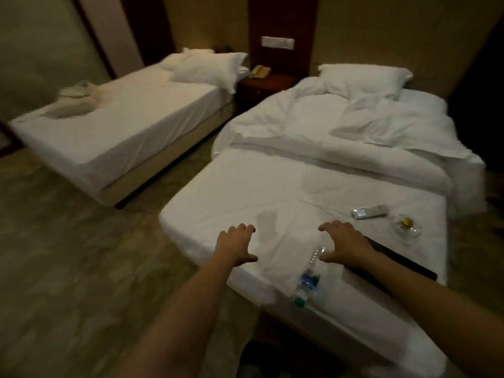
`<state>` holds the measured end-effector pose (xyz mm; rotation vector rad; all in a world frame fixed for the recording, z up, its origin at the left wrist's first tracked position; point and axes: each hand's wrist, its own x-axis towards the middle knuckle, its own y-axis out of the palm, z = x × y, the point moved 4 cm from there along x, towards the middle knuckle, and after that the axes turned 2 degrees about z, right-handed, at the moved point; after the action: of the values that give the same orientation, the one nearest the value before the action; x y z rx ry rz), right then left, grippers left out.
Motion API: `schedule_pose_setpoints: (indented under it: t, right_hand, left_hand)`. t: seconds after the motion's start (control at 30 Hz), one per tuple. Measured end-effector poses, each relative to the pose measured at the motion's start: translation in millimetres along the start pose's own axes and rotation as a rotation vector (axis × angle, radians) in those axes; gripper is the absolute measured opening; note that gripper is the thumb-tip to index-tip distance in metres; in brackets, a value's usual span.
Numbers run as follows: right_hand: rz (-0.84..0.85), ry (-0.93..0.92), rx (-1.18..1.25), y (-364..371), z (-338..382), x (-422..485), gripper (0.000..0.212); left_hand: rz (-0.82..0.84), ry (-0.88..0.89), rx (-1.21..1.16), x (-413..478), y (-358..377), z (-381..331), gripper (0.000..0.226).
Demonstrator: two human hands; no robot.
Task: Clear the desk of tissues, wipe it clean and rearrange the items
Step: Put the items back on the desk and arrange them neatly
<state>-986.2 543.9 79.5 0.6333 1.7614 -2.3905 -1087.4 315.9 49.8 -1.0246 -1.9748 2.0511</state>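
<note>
Clear plastic water bottle (309, 279) with blue label and green cap: laid on its side at the foot edge of the near white-sheeted bed (245, 186), with the cap turned toward the viewer and the base just beside the right thumb.

Left hand (237, 245): held palm-down over the sheet, fingers spread and slightly bent, nothing grasped. Contact with the sheet could not be told.

Right hand (345, 245): held likewise palm-down, fingers spread, nothing grasped, with the thumb near the bottle.

Flat black rectangular folder (395, 261): laid on the sheet to the right, partly covered by the right forearm.

Greyish damp-looking patch (266, 218): seen on the sheet between the two hands.

Clear glass ashtray (406, 229) with a small yellow object inside it: set on the sheet beyond the folder.

Grey remote control (369, 211): laid just beside the ashtray, to its left.

Crumpled white duvet (354, 126) and white pillow (365, 77): heaped at the head of the same bed.

Dark wooden nightstand (264, 84): placed between the beds, with a beige telephone (259, 71) on it.

Second white bed (122, 118): set well apart to the left, with pillows at its head.

Where the desk stood could not be told from this view.
</note>
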Motion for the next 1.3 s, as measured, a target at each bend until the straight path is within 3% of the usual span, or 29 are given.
schedule_pose_setpoints:
  t: [0.33,0.47,0.63,0.73,0.87,1.03,1.2,1.3]
  right_hand:
    - [0.028,0.369,0.181,51.2,-110.1,30.9,0.073]
    - [0.044,0.411,0.21,92.9,-149.7,55.5,0.072]
    - [0.077,0.372,0.215,154.4,-183.3,88.0,0.073]
    - [0.031,0.371,0.303,181.0,-192.9,99.8,0.07]
    - [0.012,0.393,0.315,204.7,-198.7,107.7,0.067]
    - [-0.031,0.392,0.31,209.9,-208.0,109.8,0.065]
    - [-0.119,0.421,0.247,199.8,-234.2,102.2,0.064]
    - [-0.165,0.487,0.166,199.3,-254.6,94.9,0.065]
  left_hand:
    - [0.207,0.464,0.233,144.3,63.5,-91.3,0.077]
    - [0.243,0.648,0.31,184.7,112.1,-114.2,0.086]
    - [0.241,0.708,0.228,217.7,171.6,-132.7,0.105]
    - [0.189,0.798,0.319,226.5,198.1,-142.6,0.115]
    - [0.092,0.998,0.539,239.2,213.4,-157.1,0.094]
    - [0.121,1.071,0.815,244.6,225.5,-179.4,0.071]
    - [0.216,1.061,0.891,251.5,229.7,-178.1,0.073]
    - [0.155,1.04,0.8,255.5,228.2,-173.9,0.071]
